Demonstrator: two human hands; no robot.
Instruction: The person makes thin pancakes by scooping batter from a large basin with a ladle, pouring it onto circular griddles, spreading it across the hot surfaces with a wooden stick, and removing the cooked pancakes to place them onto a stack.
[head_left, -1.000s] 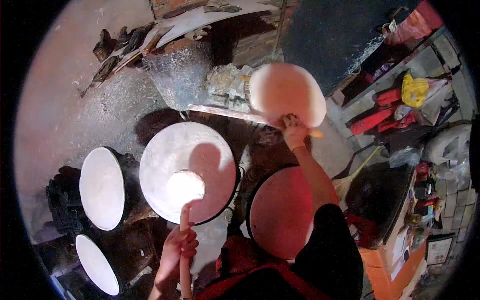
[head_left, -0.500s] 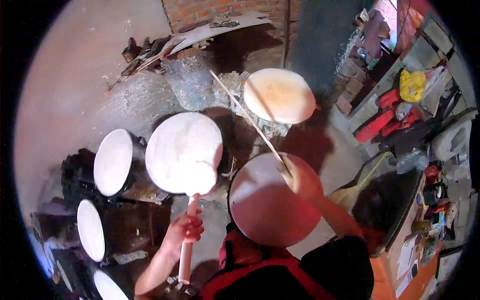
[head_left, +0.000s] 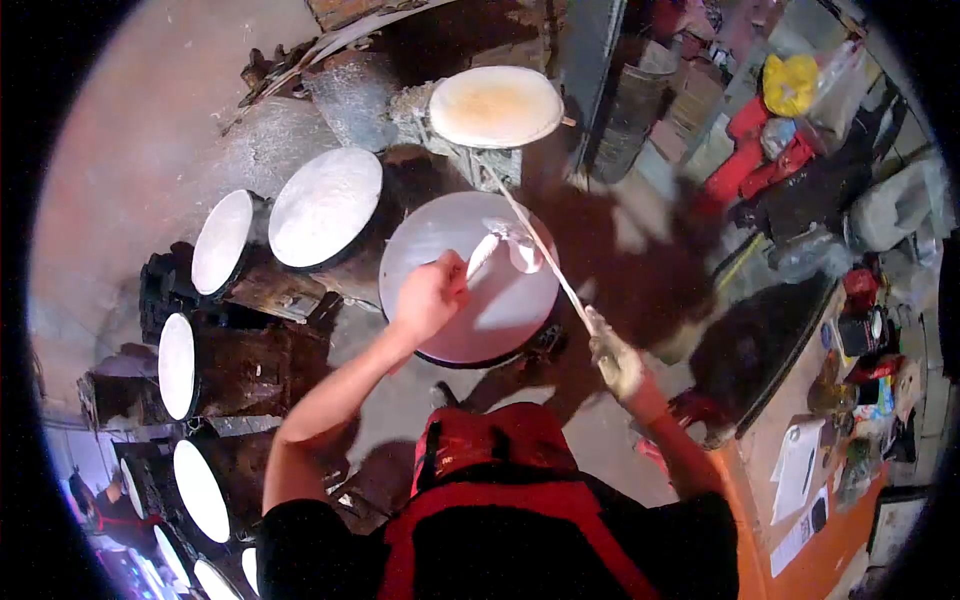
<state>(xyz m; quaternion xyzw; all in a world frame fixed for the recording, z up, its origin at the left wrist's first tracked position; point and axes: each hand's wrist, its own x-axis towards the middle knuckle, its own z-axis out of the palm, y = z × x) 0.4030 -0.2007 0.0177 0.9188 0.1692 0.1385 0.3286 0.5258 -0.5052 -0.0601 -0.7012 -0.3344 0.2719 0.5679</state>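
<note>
My left hand (head_left: 432,298) is closed around the handle of a ladle (head_left: 484,254), held over a grey round griddle (head_left: 500,325). White batter (head_left: 524,258) shows at the ladle's far end, above the griddle. In my right hand (head_left: 618,365), beside the griddle's right edge, is a long thin stick (head_left: 553,262). It slants up and left across the griddle's right side. Behind lies a browned round flatbread (head_left: 497,105) on a stand. A white disc (head_left: 326,207) covers another griddle at the left.
Several white-topped griddles (head_left: 177,367) curve down my left side on dark stands. A grey bucket (head_left: 350,100) stands at the back. To the right is an orange-sided table (head_left: 765,490) with papers and small items; a yellow bag (head_left: 790,85) lies farther back. Another person (head_left: 112,495) is at lower left.
My left hand has moved up and right with the ladle, from the left white disc to the grey griddle. My right hand has moved down with the stick, off the griddle. The view has shifted.
</note>
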